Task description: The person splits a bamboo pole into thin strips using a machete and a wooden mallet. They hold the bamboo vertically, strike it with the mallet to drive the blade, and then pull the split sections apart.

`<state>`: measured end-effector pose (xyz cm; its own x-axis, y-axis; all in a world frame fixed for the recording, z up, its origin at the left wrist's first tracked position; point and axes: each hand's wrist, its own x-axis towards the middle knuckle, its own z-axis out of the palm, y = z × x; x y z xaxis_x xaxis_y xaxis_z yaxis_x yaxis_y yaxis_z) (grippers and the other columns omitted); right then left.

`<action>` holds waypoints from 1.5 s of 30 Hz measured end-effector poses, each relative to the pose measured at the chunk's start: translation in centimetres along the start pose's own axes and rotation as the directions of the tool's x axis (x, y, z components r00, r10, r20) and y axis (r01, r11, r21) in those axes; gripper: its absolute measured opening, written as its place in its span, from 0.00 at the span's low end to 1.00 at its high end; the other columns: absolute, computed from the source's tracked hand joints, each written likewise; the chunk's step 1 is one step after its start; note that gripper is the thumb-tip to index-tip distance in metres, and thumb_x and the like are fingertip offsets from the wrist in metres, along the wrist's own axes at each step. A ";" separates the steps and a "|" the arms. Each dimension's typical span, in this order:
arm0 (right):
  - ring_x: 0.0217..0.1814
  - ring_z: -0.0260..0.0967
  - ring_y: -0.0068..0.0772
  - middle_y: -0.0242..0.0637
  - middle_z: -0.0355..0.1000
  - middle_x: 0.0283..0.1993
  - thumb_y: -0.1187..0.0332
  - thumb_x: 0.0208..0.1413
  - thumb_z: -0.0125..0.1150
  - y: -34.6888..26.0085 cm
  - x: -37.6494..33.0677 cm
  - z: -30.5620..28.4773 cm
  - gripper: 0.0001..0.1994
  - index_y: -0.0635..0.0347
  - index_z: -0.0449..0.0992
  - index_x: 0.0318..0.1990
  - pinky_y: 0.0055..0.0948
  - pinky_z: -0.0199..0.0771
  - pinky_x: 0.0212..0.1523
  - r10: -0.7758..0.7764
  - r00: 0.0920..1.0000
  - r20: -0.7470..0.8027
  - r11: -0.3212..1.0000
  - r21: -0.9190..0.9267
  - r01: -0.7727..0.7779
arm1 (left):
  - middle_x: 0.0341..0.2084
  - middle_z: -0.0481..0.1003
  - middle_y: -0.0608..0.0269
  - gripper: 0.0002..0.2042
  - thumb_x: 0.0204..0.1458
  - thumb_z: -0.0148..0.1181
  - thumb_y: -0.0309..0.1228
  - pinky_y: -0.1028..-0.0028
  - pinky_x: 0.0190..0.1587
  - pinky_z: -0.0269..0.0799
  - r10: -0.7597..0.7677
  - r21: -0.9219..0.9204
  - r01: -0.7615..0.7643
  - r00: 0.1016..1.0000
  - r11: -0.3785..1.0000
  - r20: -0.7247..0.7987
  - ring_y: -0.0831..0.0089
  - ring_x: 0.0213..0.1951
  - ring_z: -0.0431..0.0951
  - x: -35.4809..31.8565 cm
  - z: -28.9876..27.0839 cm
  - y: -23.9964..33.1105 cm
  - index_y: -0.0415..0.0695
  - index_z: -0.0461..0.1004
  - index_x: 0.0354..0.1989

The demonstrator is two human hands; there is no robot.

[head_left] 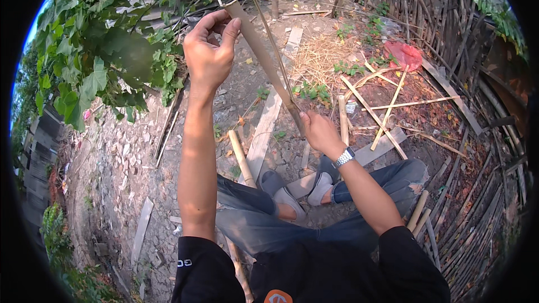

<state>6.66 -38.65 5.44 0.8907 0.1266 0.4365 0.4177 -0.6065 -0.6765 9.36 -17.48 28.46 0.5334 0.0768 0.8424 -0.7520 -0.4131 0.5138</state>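
Observation:
A long, flat, brownish-grey strip (264, 56), which looks like split bamboo, slants before me from upper left to lower right. My left hand (210, 47) is raised, its fingers curled and thumb at the strip's far end. My right hand (323, 133), with a watch (343, 157) on the wrist, is closed round the near end, where the strip turns darker. Whether a tool is also in that fist I cannot tell. Beside the strip runs a much thinner stick (269, 36), its lower end meeting the strip close to my right hand.
Wooden boards (265, 132) and a bamboo piece (241, 157) lie on the ground by my feet. Crossed bamboo strips (387, 109) and a red plastic bag (403, 56) are at right. Leafy branches (101, 50) hang at upper left; a stick fence (415, 5) stands at far right.

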 end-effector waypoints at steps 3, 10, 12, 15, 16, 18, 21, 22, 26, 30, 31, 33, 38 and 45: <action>0.32 0.72 0.68 0.59 0.73 0.26 0.54 0.73 0.43 4.9 -2.8 4.7 0.21 0.63 0.74 0.38 0.60 0.69 0.36 0.044 0.999 0.012 0.999 -0.025 -0.044 | 0.32 0.81 0.64 0.12 0.58 0.68 0.28 0.79 0.39 0.74 -0.027 -0.052 0.030 0.999 0.998 0.043 0.82 0.36 0.78 0.0 -1.0 -1.0 0.32 0.79 0.44; 0.20 0.69 0.29 0.35 0.65 0.18 0.48 0.72 0.45 4.1 -1.1 6.7 0.25 0.61 0.76 0.36 0.41 0.71 0.29 0.123 0.982 0.145 0.928 0.333 -0.166 | 0.36 0.81 0.59 0.14 0.66 0.58 0.33 0.75 0.43 0.77 -0.085 -0.153 0.085 0.996 0.985 0.003 0.77 0.38 0.79 0.1 -1.2 -3.5 0.35 0.69 0.53; 0.17 0.63 0.25 0.30 0.62 0.17 0.45 0.72 0.43 3.8 -1.0 7.3 0.25 0.59 0.75 0.37 0.37 0.70 0.29 0.281 0.928 0.243 0.810 0.458 -0.365 | 0.42 0.82 0.56 0.14 0.68 0.55 0.33 0.74 0.44 0.78 -0.087 -0.212 0.093 0.995 0.973 0.038 0.75 0.38 0.80 0.1 -0.1 -3.6 0.36 0.67 0.54; 0.12 0.53 0.20 0.24 0.55 0.16 0.42 0.72 0.42 3.5 -0.8 6.6 0.25 0.56 0.73 0.39 0.35 0.71 0.29 0.279 0.763 0.584 0.280 0.710 -0.646 | 0.42 0.83 0.54 0.14 0.69 0.53 0.33 0.72 0.43 0.80 -0.083 -0.237 0.087 0.996 0.968 0.026 0.73 0.37 0.82 0.0 0.3 -4.3 0.35 0.66 0.54; 0.11 0.49 0.18 0.21 0.52 0.16 0.41 0.71 0.41 3.5 -0.5 6.2 0.25 0.55 0.72 0.40 0.34 0.71 0.29 0.185 0.707 0.682 0.017 0.717 -0.696 | 0.42 0.83 0.54 0.14 0.69 0.53 0.33 0.72 0.43 0.80 -0.078 -0.236 0.082 0.997 0.968 0.025 0.73 0.37 0.82 0.5 -0.1 -4.5 0.35 0.66 0.54; 0.11 0.45 0.17 0.20 0.48 0.16 0.40 0.71 0.41 3.5 -0.8 6.1 0.26 0.55 0.70 0.42 0.35 0.70 0.29 0.140 0.684 0.716 -0.038 0.694 -0.719 | 0.42 0.83 0.53 0.14 0.68 0.54 0.33 0.73 0.42 0.80 -0.111 -0.230 0.111 0.994 0.967 0.012 0.73 0.38 0.82 0.5 -0.8 -4.6 0.35 0.66 0.54; 0.11 0.46 0.16 0.21 0.50 0.15 0.41 0.71 0.42 2.1 0.3 5.6 0.26 0.57 0.71 0.40 0.30 0.65 0.22 0.280 0.764 0.582 0.250 0.723 -0.643 | 0.42 0.83 0.54 0.14 0.68 0.54 0.32 0.75 0.42 0.80 -0.122 -0.263 0.119 0.993 0.958 0.008 0.74 0.39 0.83 0.5 -0.5 -4.4 0.35 0.66 0.55; 0.11 0.46 0.16 0.21 0.50 0.14 0.41 0.71 0.42 1.6 0.8 5.5 0.26 0.58 0.71 0.39 0.28 0.63 0.20 0.298 0.816 0.495 0.438 0.689 -0.578 | 0.42 0.83 0.53 0.15 0.68 0.55 0.32 0.75 0.41 0.80 -0.103 -0.247 0.100 0.995 0.964 0.003 0.73 0.39 0.83 0.7 -0.6 -4.6 0.35 0.66 0.55; 0.12 0.50 0.16 0.23 0.53 0.13 0.45 0.72 0.42 -1.6 2.3 4.2 0.26 0.61 0.71 0.35 0.25 0.55 0.14 0.197 0.947 0.253 0.744 0.591 -0.312 | 0.42 0.83 0.52 0.14 0.68 0.55 0.31 0.73 0.41 0.82 -0.085 -0.227 0.086 0.996 0.970 0.015 0.72 0.39 0.84 1.5 -1.1 -5.9 0.34 0.66 0.54; 0.12 0.55 0.19 0.27 0.57 0.13 0.45 0.73 0.41 -4.4 2.4 2.6 0.28 0.61 0.72 0.32 0.28 0.57 0.15 0.109 0.983 0.145 0.751 0.636 -0.177 | 0.42 0.83 0.51 0.14 0.67 0.55 0.31 0.74 0.40 0.82 -0.060 -0.199 0.059 0.998 0.978 0.000 0.72 0.39 0.84 1.7 -1.2 -6.3 0.33 0.67 0.54; 0.12 0.55 0.20 0.28 0.58 0.14 0.45 0.73 0.41 -3.4 2.2 3.5 0.28 0.61 0.72 0.32 0.29 0.58 0.15 0.091 0.995 0.049 0.837 0.538 -0.103 | 0.42 0.83 0.51 0.14 0.67 0.55 0.31 0.74 0.40 0.82 -0.068 -0.192 0.067 0.998 0.979 0.003 0.72 0.39 0.84 1.7 -0.9 -6.0 0.33 0.67 0.54; 0.12 0.56 0.23 0.30 0.59 0.15 0.44 0.72 0.41 0.4 1.1 7.3 0.29 0.61 0.72 0.31 0.30 0.59 0.15 0.012 0.993 -0.119 0.954 0.298 0.024 | 0.42 0.83 0.51 0.14 0.67 0.55 0.30 0.74 0.40 0.82 -0.089 -0.181 0.088 0.996 0.980 0.003 0.72 0.39 0.84 1.3 -1.2 -6.0 0.33 0.67 0.53; 0.17 0.63 0.30 0.35 0.66 0.19 0.44 0.71 0.45 7.4 -0.9 9.8 0.28 0.61 0.72 0.30 0.37 0.68 0.26 0.443 0.817 0.369 0.760 0.329 -0.561 | 0.41 0.84 0.51 0.16 0.67 0.57 0.32 0.75 0.39 0.82 -0.081 -0.220 0.083 0.997 0.972 0.017 0.73 0.38 0.84 1.5 -1.5 -6.1 0.32 0.66 0.55; 0.11 0.46 0.16 0.19 0.51 0.16 0.38 0.68 0.47 7.8 1.2 6.9 0.26 0.55 0.66 0.36 0.26 0.62 0.23 0.113 0.476 0.872 -0.277 0.488 -0.828 | 0.40 0.84 0.52 0.15 0.66 0.57 0.32 0.77 0.37 0.81 -0.112 -0.211 0.106 0.994 0.972 -0.016 0.74 0.37 0.84 2.0 -2.7 -7.2 0.34 0.66 0.54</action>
<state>12.16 -37.81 -3.39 0.6273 0.6764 -0.3860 -0.7658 0.4459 -0.4634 14.80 -11.93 26.88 0.6080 0.1374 0.7820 -0.7558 -0.2015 0.6230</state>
